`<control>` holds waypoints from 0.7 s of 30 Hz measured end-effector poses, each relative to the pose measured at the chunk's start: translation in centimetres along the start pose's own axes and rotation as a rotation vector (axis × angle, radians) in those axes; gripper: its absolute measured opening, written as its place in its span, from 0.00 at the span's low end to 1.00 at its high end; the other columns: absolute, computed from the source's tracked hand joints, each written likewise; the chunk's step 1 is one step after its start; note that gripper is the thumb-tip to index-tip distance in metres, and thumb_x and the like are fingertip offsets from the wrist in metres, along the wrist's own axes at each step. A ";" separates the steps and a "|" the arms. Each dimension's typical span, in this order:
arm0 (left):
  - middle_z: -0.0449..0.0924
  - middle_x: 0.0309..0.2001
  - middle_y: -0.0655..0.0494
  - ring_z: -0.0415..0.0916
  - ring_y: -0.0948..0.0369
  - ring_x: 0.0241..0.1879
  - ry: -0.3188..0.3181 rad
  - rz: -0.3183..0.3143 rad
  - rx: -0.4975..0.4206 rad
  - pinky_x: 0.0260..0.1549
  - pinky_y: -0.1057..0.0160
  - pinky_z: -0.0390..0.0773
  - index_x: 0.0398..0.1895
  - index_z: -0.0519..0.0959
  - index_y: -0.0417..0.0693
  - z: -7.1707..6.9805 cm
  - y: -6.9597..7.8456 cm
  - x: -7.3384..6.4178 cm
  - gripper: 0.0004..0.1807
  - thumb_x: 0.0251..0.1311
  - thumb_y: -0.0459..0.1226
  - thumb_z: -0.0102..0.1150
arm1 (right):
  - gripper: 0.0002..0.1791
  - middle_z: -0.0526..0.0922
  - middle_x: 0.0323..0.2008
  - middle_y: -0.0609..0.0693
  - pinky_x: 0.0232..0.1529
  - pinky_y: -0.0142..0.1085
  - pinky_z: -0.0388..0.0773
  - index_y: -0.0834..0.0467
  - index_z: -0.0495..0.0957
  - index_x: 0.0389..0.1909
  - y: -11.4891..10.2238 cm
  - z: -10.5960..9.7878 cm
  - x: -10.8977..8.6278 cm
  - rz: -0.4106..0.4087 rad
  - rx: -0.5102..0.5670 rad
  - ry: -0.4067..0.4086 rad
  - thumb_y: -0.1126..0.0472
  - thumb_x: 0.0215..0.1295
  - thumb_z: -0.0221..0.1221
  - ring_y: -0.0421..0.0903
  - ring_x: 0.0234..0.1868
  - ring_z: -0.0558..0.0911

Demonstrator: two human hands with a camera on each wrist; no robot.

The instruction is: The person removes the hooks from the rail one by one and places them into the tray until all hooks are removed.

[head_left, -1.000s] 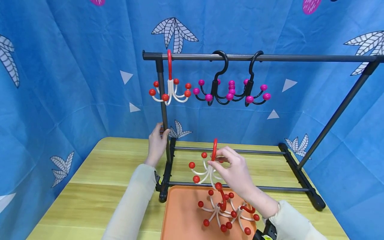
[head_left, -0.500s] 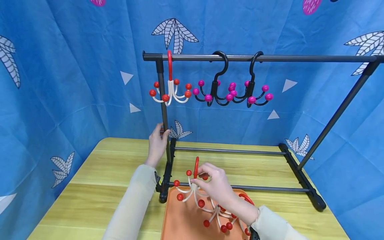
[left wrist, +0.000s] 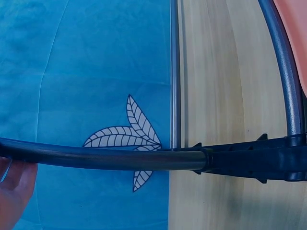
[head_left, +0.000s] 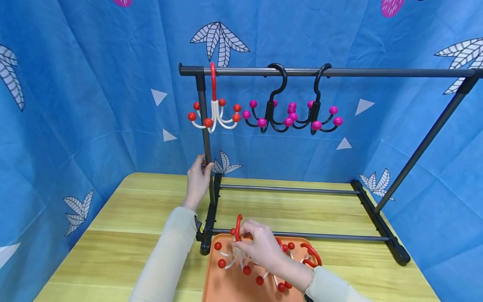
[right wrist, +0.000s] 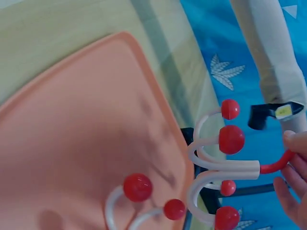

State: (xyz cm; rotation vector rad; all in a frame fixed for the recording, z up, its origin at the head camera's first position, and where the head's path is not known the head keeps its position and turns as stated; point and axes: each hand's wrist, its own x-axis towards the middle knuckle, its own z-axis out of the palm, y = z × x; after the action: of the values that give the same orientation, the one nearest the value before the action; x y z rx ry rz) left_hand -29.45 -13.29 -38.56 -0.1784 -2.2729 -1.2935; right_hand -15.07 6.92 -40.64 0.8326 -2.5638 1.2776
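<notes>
1. Head view: the right hand (head_left: 260,245) pinches the red hook of a red-and-white hanger (right wrist: 235,168), thumb on one side and fingers on the other.
2. This hanger is over the far left part of the orange tray (head_left: 226,285), hook upward, its white arms and red balls below the hand. Whether any ball touches the tray, I cannot tell.
3. The right wrist view shows the same pinch at the red hook, with the white stem and curved arms reaching out from the fingertips near the tray's edge.
4. The left hand (head_left: 197,180) grips the left post (head_left: 206,142) of the black rack, thumb and fingers to either side of it. In the left wrist view only part of that hand shows, against the post.
5. A second loose hanger (head_left: 260,280) lies in the tray, partly hidden by the right hand and wrist; a third loose hanger (head_left: 316,255) is at the tray's right side, its red hook showing.
6. On the top bar (head_left: 362,73) hang a hooked red-and-white hanger (head_left: 214,108) beside the left post and, further right, two black hangers (head_left: 269,110) with pink balls, close together.
7. The rack stands on a wooden table (head_left: 120,235), before a blue curtain (head_left: 113,105) printed with leaves and triangles.
</notes>
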 end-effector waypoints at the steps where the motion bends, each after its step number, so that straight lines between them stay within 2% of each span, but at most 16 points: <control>1: 0.75 0.41 0.45 0.76 0.51 0.41 0.000 -0.001 0.001 0.37 0.53 0.78 0.53 0.69 0.44 0.0 0.0 0.0 0.19 0.64 0.44 0.48 | 0.12 0.75 0.27 0.40 0.32 0.31 0.78 0.53 0.72 0.23 0.1 0.2 -0.1 -0.001 -0.010 -0.008 0.62 0.47 0.68 0.42 0.32 0.78; 6: 0.75 0.42 0.44 0.75 0.51 0.41 -0.004 -0.001 -0.002 0.36 0.53 0.77 0.54 0.68 0.43 0.0 0.0 -0.1 0.19 0.64 0.44 0.48 | 0.13 0.75 0.28 0.43 0.29 0.25 0.73 0.54 0.71 0.21 0.6 1.3 -0.7 0.004 -0.060 -0.048 0.63 0.47 0.68 0.42 0.30 0.76; 10: 0.75 0.41 0.44 0.75 0.51 0.41 -0.006 -0.003 -0.009 0.36 0.53 0.77 0.54 0.68 0.44 0.0 0.0 -0.1 0.19 0.64 0.44 0.48 | 0.13 0.76 0.30 0.42 0.26 0.23 0.72 0.51 0.71 0.20 0.8 1.8 -1.1 0.025 -0.094 -0.088 0.62 0.47 0.68 0.40 0.29 0.76; 16: 0.75 0.41 0.45 0.75 0.51 0.40 0.002 -0.001 -0.009 0.37 0.54 0.77 0.53 0.69 0.44 0.0 0.0 -0.1 0.18 0.64 0.42 0.48 | 0.14 0.73 0.26 0.45 0.22 0.23 0.65 0.51 0.70 0.18 1.0 2.4 -1.6 0.070 -0.123 -0.093 0.61 0.46 0.69 0.35 0.23 0.67; 21: 0.75 0.40 0.45 0.76 0.51 0.40 0.002 0.005 -0.004 0.35 0.53 0.77 0.53 0.69 0.44 0.0 -0.2 0.0 0.17 0.64 0.42 0.49 | 0.14 0.75 0.30 0.41 0.26 0.24 0.70 0.48 0.71 0.20 1.5 2.8 -2.1 0.075 -0.117 -0.073 0.63 0.46 0.68 0.39 0.29 0.75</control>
State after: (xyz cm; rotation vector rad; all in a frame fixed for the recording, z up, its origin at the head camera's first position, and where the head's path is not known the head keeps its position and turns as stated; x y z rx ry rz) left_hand -29.49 -13.38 -38.68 -0.1836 -2.2669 -1.2952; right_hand -13.85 6.34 -44.15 0.7809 -2.7212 1.1228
